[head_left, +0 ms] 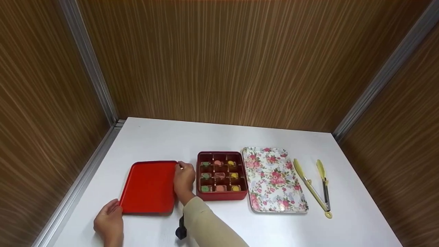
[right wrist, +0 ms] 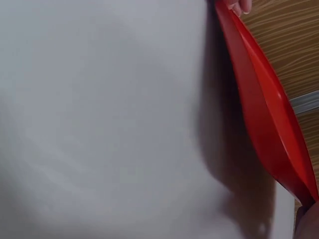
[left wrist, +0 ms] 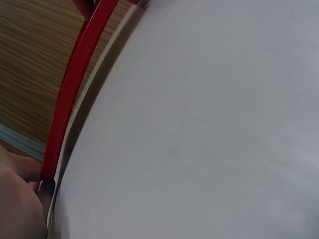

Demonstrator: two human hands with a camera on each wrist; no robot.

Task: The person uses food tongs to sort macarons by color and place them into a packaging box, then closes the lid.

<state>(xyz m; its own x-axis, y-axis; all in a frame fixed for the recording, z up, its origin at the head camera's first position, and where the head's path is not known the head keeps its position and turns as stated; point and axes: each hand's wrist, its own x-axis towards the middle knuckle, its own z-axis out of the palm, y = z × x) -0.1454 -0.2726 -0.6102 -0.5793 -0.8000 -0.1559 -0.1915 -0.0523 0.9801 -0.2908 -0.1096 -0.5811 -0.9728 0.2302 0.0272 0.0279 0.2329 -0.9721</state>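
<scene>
A red square lid with a raised rim [head_left: 149,187] lies toward the left of the table, its hollow side up. My left hand [head_left: 109,221] pinches its near left corner; the left wrist view shows the fingers [left wrist: 26,168] around the rim. At the far right corner, my right hand [head_left: 185,178] grips the lid's edge. In the right wrist view a shadow falls beneath the lid's wall [right wrist: 264,119], so that side looks raised off the table. Just right of that hand stands a dark red box [head_left: 222,196] with small green, pink and yellow moulded pieces in its compartments.
A floral tray [head_left: 277,180] lies beside the box. Right of it rest yellow-tipped tongs [head_left: 317,193], spread apart. Wood-grain panels [head_left: 219,61] enclose the white table [head_left: 274,230] at the back and both sides.
</scene>
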